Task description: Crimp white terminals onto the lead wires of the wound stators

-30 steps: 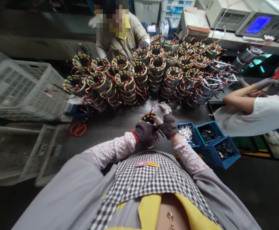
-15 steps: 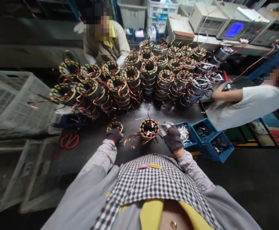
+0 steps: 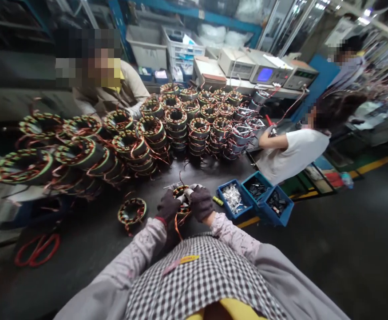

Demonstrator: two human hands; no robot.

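Observation:
A stator (image 3: 182, 212) with copper windings and red and black leads stands on the dark table between my two gloved hands. My left hand (image 3: 168, 205), its fingers bent, grips the left side of the rim. Closed at the opposite side of the rim is my right hand (image 3: 199, 202). The gloves hide much of the stator, and whether the fingertips also hold a lead is too small to make out. A thin metal rod (image 3: 171, 185) shows just beyond my left fingers; I cannot tell if they touch it. Another stator (image 3: 132, 210) sits apart to the left.
Stacked stators (image 3: 177, 129) line the table's far side. At right are blue bins of white pieces (image 3: 233, 198) and black pieces (image 3: 276, 202). Red-handled scissors (image 3: 37, 250) lie at left. One co-worker (image 3: 107, 89) sits across, another (image 3: 294, 149) at right.
My left hand has left the stator at left and come to the middle stator. My right hand has moved in onto its rim. The head view has shifted, showing more at the right.

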